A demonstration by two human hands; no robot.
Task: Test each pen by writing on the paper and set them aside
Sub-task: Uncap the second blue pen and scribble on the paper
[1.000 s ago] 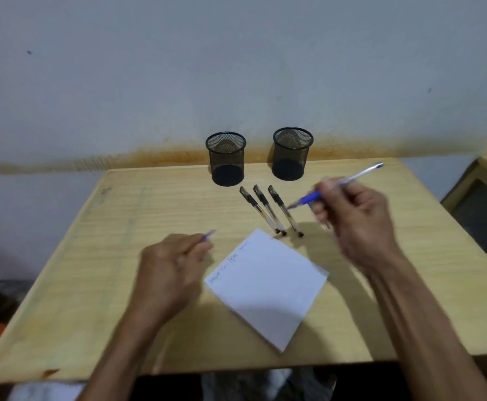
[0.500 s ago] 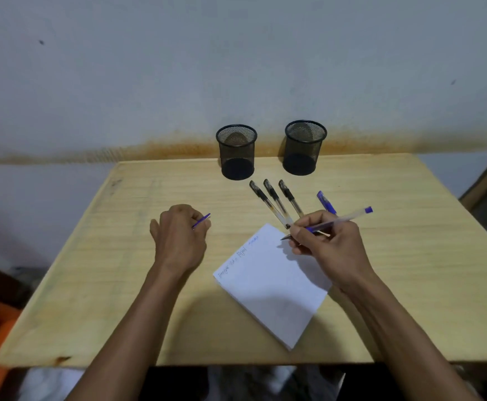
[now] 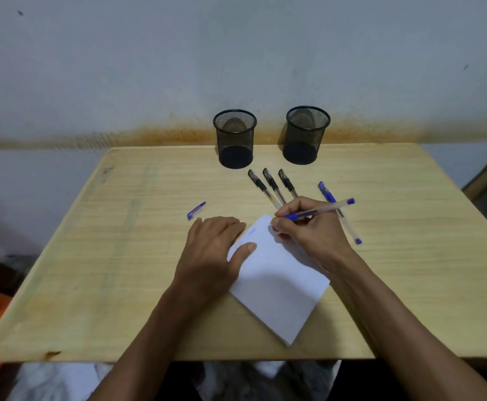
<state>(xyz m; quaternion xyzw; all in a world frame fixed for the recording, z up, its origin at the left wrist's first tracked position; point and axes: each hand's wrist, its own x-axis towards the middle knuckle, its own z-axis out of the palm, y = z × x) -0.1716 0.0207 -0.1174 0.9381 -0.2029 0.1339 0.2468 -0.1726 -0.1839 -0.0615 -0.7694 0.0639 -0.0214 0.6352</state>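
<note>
A flat white paper sheet [image 3: 277, 282] is pressed down by the open left hand [image 3: 213, 253]. At its far corner, a thin clear blue-tipped plastic pen [image 3: 319, 209] is gripped by the right hand [image 3: 309, 227].

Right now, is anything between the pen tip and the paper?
Nothing visible. The right hand grips the blue pen with its tip down at the far corner of the paper. The left hand lies flat on the paper's left edge, beside the writing spot and not under the tip.
</note>
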